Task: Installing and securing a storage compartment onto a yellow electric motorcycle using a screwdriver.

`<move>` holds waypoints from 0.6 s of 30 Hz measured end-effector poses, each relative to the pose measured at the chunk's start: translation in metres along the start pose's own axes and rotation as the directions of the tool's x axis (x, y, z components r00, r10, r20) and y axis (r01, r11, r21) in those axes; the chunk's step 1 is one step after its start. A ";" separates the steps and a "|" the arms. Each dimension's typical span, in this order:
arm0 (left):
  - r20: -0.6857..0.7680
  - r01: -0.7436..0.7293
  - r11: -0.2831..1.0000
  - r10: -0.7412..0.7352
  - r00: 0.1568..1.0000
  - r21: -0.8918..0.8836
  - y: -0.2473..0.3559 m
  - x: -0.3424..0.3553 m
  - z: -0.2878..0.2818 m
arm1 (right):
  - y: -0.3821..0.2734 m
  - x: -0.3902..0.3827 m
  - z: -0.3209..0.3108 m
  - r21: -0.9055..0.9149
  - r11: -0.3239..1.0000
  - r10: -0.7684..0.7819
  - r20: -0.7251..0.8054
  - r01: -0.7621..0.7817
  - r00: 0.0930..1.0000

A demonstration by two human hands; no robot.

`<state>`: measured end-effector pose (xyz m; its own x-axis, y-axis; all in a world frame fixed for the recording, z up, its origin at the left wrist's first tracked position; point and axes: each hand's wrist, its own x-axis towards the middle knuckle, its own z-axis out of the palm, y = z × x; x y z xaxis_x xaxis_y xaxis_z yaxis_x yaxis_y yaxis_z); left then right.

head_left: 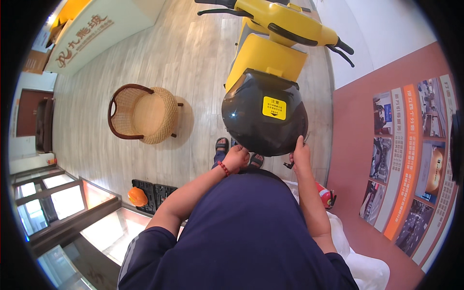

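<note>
A yellow scooter stands in front of me, handlebars at the far end. At its near end is a rounded, glossy black shell with a yellow label. My left hand is closed at the shell's lower left edge; whether its fingers hold anything is hidden. A red bead bracelet circles that wrist. At the lower right edge, my right hand is closed around a small dark tool, with the thumb against the shell. Most of the tool is hidden by the fingers, so its kind cannot be made out.
A wicker chair stands on the wooden floor to the left. An orange helmet lies by a black molded case. Glass display cases fill the lower left. On the right are a poster-covered wall, a red object and white sheeting.
</note>
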<state>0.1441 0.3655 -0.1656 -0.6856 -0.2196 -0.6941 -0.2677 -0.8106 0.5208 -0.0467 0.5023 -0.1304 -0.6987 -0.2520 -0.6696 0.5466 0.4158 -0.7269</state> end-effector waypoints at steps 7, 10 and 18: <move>-0.010 0.020 0.997 -0.021 1.000 -0.074 0.002 -0.002 0.005 | 0.016 0.019 -0.007 -0.416 0.879 -0.324 -0.158 0.235 0.933; 0.047 -0.020 1.000 0.021 0.999 -0.017 0.000 -0.001 0.000 | 0.011 0.015 -0.008 -0.460 0.840 -0.383 -0.129 0.287 0.915; -0.070 -0.027 0.999 0.029 0.997 0.019 0.007 -0.011 0.012 | 0.003 0.006 -0.012 -0.440 0.837 -0.386 -0.054 0.325 0.921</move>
<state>0.1415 0.3685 -0.1481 -0.6442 -0.2799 -0.7118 -0.2614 -0.7940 0.5488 -0.0547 0.5123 -0.1347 -0.8791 -0.3456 -0.3283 0.0277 0.6505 -0.7590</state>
